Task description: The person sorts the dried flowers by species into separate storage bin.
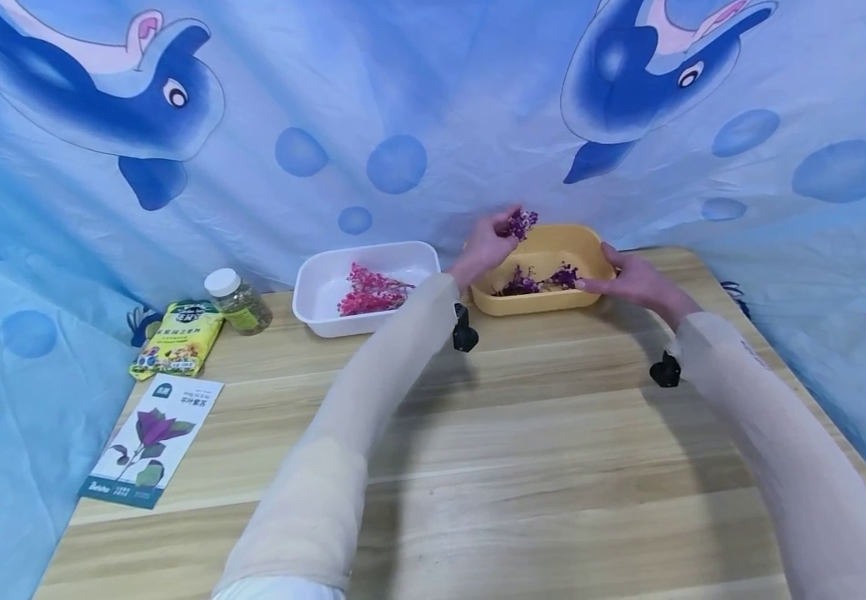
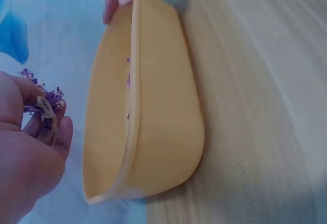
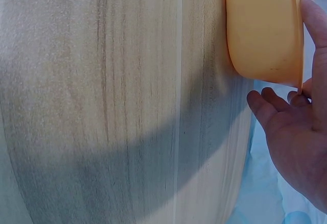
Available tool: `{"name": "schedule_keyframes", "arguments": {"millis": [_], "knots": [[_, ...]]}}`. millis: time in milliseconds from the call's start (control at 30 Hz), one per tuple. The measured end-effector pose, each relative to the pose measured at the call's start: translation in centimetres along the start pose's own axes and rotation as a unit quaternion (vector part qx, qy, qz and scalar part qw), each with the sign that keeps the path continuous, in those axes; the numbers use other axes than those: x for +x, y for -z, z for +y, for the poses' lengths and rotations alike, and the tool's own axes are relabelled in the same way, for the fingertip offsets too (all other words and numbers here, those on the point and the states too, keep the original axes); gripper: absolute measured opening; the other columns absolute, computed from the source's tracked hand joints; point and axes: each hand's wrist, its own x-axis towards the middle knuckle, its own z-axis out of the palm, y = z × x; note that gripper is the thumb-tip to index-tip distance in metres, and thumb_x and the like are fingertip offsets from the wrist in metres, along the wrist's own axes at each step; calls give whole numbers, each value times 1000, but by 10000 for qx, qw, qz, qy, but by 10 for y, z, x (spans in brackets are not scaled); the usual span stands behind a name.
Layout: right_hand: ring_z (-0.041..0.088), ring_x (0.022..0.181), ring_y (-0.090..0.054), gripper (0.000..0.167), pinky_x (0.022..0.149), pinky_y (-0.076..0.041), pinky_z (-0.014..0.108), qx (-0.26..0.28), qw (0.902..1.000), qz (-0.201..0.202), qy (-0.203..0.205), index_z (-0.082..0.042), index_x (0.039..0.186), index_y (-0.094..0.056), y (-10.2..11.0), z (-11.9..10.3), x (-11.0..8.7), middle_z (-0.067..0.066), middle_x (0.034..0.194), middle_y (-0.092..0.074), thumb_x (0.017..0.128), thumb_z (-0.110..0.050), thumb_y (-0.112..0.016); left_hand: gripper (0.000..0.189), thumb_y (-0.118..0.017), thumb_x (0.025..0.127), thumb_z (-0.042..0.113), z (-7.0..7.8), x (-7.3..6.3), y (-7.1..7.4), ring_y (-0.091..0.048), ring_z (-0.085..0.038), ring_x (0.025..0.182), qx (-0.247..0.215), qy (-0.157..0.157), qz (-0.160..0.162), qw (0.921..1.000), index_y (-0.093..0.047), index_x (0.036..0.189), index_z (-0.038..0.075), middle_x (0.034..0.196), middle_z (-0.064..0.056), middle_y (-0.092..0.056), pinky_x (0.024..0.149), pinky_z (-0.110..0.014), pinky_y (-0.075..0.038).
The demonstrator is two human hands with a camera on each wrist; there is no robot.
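Note:
My left hand (image 1: 487,248) pinches a small bunch of purple dried flowers (image 1: 523,223) above the left back rim of a yellow plastic basin (image 1: 503,304). In the left wrist view, stems (image 2: 47,113) of this bunch show between the thumb and fingers. More purple dried flowers (image 1: 520,282) lie inside the basin. At its right end, my right hand (image 1: 638,282) holds the rim, thumb toward the front and fingers at the far side. The right wrist view shows that hand's fingertips (image 3: 263,104) close by the basin's corner.
Left of the yellow basin stands a white basin (image 1: 312,312) with pink dried flowers (image 1: 368,292). A white-capped jar (image 1: 241,307), a yellow packet (image 1: 181,337) and a flower-printed card (image 1: 151,442) sit on the wooden table (image 1: 523,467) at left. A blue dolphin-print curtain (image 1: 448,108) hangs behind.

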Motion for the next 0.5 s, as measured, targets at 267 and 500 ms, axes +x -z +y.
{"name": "schedule_keyframes", "arguments": {"millis": [267, 500], "knots": [[50, 145, -13, 114, 118, -15, 57, 1, 10000, -11, 34, -8, 158, 6, 0, -2, 0, 27, 162, -3, 88, -59, -69, 68, -59, 94, -8, -6, 11, 6, -58, -13, 78, -397, -152, 150, 9990, -44, 152, 25, 148, -11, -48, 61, -21, -53], [48, 146, -10, 114, 118, -14, 56, 17, 10000, -15, 19, -9, 158, 7, -1, 1, 1, 26, 162, -2, 88, -59, -69, 68, -59, 96, -4, -9, 12, 5, -57, -12, 86, -230, -20, 316, 9992, -44, 151, 32, 157, 0, -40, 58, -23, -53]]}}
